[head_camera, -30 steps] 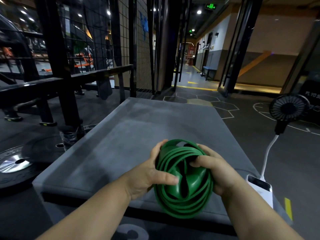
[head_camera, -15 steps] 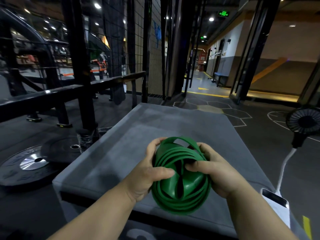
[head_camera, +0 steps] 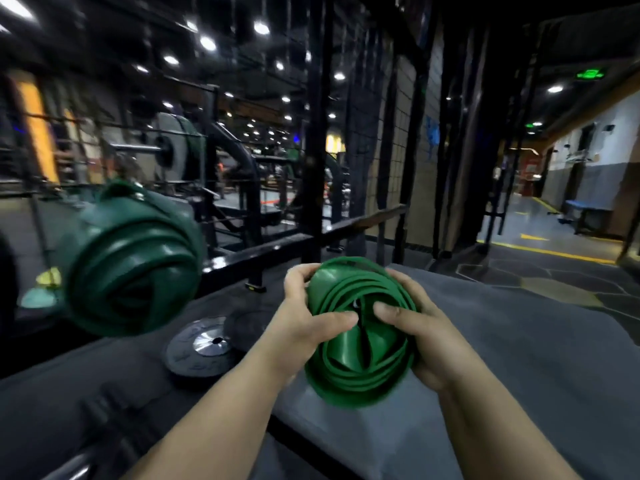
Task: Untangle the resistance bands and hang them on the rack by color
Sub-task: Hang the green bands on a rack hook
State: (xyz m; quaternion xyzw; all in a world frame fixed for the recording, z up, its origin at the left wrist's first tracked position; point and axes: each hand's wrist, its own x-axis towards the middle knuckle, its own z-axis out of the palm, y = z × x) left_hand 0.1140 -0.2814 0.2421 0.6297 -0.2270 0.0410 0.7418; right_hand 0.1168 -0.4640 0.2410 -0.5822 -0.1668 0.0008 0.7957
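Green band coil [head_camera: 360, 344], fingers [head_camera: 299, 277] of left hand [head_camera: 304, 320] and right hand [head_camera: 424, 336] curled around it

A: Bands [head_camera: 360, 341]?
B: Green rubber by the look. Smooth, with a slight sheen on the flat strips.
A: Pad [head_camera: 519, 341] under them?
B: Grey and matt, brushed cloth or suede. Can't tell which.
A: Off its left edge?
B: Weight plate [head_camera: 204, 348], matt dark rim, shiny metal hub. Rail [head_camera: 277, 245] behind it is black metal, glossy.
A: Far left?
B: Second bundle [head_camera: 131, 261], darker green, glossy, blurred.
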